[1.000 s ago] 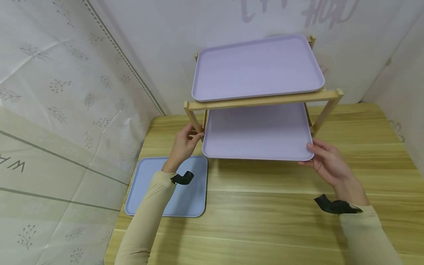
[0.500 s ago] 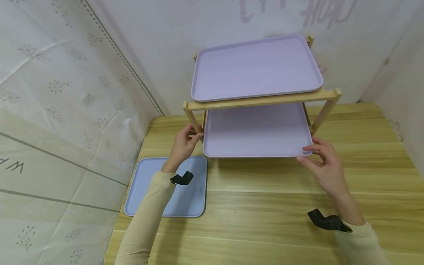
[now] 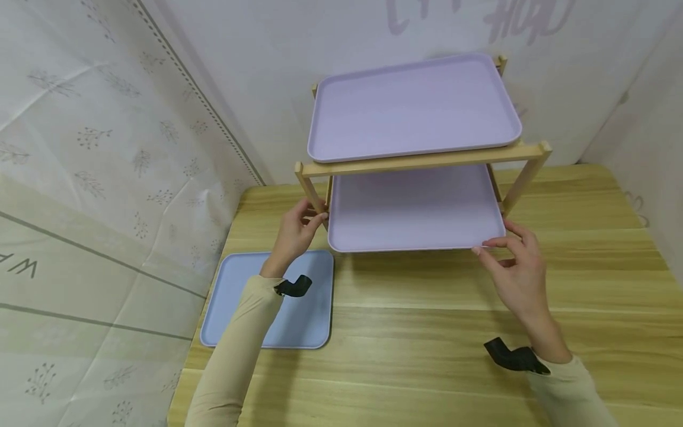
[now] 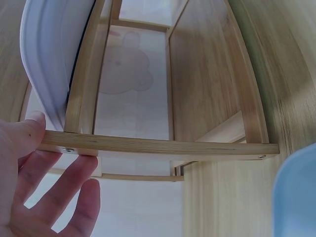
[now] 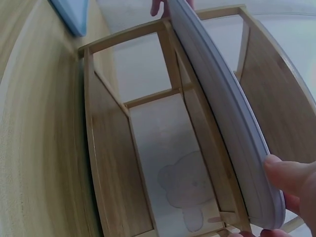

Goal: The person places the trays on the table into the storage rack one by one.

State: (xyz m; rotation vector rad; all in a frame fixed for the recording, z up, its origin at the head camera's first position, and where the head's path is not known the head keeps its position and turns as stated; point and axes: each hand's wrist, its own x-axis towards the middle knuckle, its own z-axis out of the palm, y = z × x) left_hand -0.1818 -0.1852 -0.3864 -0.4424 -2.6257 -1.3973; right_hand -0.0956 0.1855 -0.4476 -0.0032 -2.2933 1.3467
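A wooden tiered rack stands at the back of the table. On its top shelf lies a lilac tray. A second lilac tray lies on the shelf below, its front rim jutting past the front posts. My left hand grips the rack's front left post, thumb on one side and fingers on the other, close by the lower tray's left edge. My right hand holds the lower tray's front right corner, thumb against the front rim, other fingers around the corner.
A light blue tray lies on the wooden table at the left, under my left forearm. Below the lower lilac tray is the rack's wooden bottom shelf. Printed cloth walls enclose the table behind and at both sides.
My right hand has shifted left from the tray's right side to its front corner, thumb now at the front rim. The lower tray has moved slightly back. My left hand stays put.
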